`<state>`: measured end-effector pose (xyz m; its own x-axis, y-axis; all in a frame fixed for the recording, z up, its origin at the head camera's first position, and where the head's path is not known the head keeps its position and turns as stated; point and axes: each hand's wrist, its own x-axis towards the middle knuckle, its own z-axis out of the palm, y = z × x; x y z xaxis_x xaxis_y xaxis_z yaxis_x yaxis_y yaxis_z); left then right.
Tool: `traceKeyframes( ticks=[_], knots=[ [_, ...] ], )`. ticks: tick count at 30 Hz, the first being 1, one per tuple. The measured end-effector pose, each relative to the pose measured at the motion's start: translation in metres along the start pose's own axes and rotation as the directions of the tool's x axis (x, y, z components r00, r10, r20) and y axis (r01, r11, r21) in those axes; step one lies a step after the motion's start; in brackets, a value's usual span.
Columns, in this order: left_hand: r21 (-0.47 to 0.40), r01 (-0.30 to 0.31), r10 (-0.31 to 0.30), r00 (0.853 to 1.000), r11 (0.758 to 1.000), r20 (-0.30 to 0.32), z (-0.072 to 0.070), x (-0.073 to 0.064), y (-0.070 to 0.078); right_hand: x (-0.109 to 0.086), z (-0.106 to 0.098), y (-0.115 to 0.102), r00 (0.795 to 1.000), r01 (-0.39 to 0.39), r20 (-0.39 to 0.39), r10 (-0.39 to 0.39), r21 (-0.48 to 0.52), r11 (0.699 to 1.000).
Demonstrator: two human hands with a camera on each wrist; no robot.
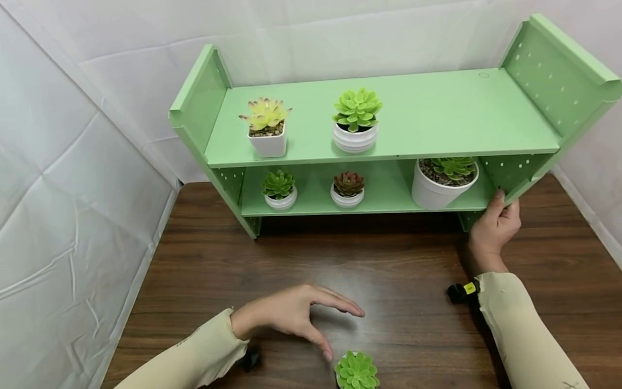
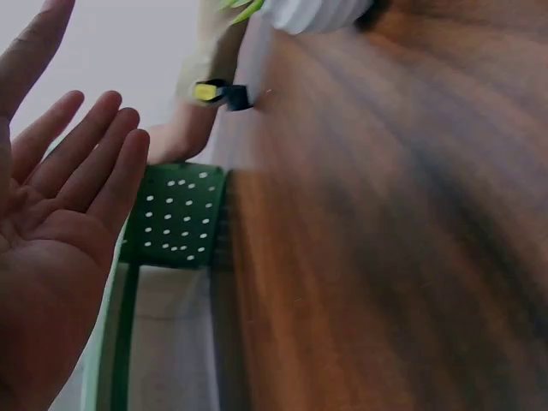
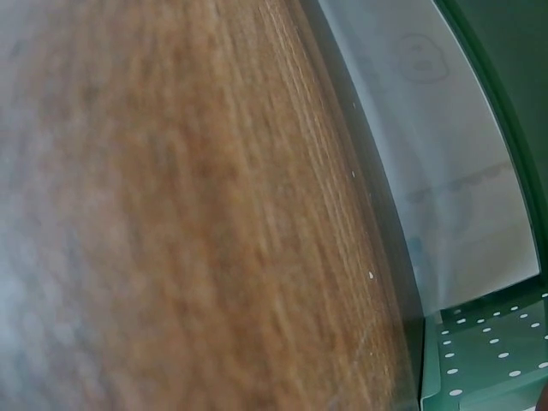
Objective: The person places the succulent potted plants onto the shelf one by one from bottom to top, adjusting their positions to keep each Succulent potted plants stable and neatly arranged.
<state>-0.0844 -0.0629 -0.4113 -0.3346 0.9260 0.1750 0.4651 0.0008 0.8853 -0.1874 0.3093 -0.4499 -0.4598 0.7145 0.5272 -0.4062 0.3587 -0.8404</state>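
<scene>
My left hand (image 1: pixel 296 310) hovers over the wooden table, thumb and fingers spread apart with nothing between them. Just beyond the thumb, a bright green potted succulent (image 1: pixel 357 370) stands near the bottom edge of the head view. In the left wrist view the open palm (image 2: pixel 51 231) shows, and part of the white ribbed pot (image 2: pixel 312 12) appears at the top. My right hand (image 1: pixel 497 229) grips the lower right side panel of the green shelf (image 1: pixel 437 116), thumb on its front inner side. In the right wrist view that hand is almost wholly out of frame.
On the upper board stand a yellow succulent (image 1: pixel 267 129) and a light green one (image 1: pixel 356 121). Below are a small green succulent (image 1: pixel 279 189), a reddish one (image 1: pixel 347 189) and a larger white pot (image 1: pixel 439 186) at right. White sheeting (image 1: pixel 63 135) hangs behind and left of the table (image 1: pixel 204 259).
</scene>
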Motion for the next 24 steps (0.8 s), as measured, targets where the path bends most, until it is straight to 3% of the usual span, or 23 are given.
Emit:
traceKeyframes(
  ticks=[2,9,24],
  knots=[
    [-0.012,0.018,-0.017,0.999,1.0,0.035,0.006,-0.001,-0.01,0.0,0.0,0.0,1.0,-0.002,0.0,0.002,0.003,1.0],
    [-0.034,0.043,-0.038,0.988,0.998,0.153,0.024,-0.003,-0.022,0.001,0.0,0.0,1.0,-0.004,-0.004,0.004,0.001,1.0],
    [-0.068,0.105,-0.083,0.959,0.992,0.273,0.057,-0.003,-0.043,0.0,0.001,-0.001,1.0,0.0,0.0,0.0,0.008,1.0]
  ],
)
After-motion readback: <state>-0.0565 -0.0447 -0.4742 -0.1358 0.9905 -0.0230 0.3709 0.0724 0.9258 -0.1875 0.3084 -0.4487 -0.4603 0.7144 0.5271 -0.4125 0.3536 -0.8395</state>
